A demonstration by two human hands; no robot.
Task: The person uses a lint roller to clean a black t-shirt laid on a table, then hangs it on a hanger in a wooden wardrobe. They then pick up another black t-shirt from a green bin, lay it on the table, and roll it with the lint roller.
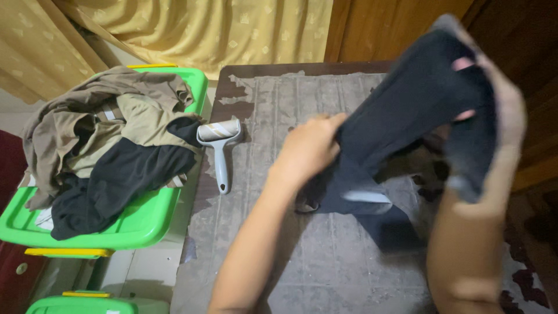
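A dark navy garment [407, 110] is stretched between both hands above a worn grey table [325, 261]. My left hand [308, 148] grips its lower part near the table's middle. My right hand [494, 99] is raised at the upper right, pushed inside the cloth, with fingertips showing through an opening. The garment's lower end [372, 209] drapes onto the tabletop. A grey lint roller [221, 148] lies on the table to the left of my left hand, apart from it.
A green plastic bin [139, 224] piled with tan and black clothes [110, 145] stands left of the table. Another green bin [87, 303] shows at the bottom left. Yellow curtains [221, 29] hang behind. The wood on the right is dark.
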